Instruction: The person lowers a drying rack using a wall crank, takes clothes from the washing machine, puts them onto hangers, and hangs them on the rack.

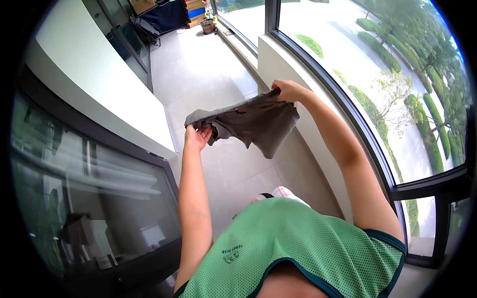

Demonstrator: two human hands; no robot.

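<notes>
A dark grey garment hangs in the air in front of me, stretched between both hands; it looks like shorts, though the folds leave its kind unclear. My left hand grips its left end, thumb and fingers closed around the bunched cloth. At the upper right corner, my right hand pinches the top edge. Between the hands the top edge runs fairly straight and slopes up to the right. The lower part droops loosely, longest at the right.
Large windows with dark frames and a low white wall line the right. A glass door stands at the left. Along the tiled floor, a pot and stacked boxes sit at the far end.
</notes>
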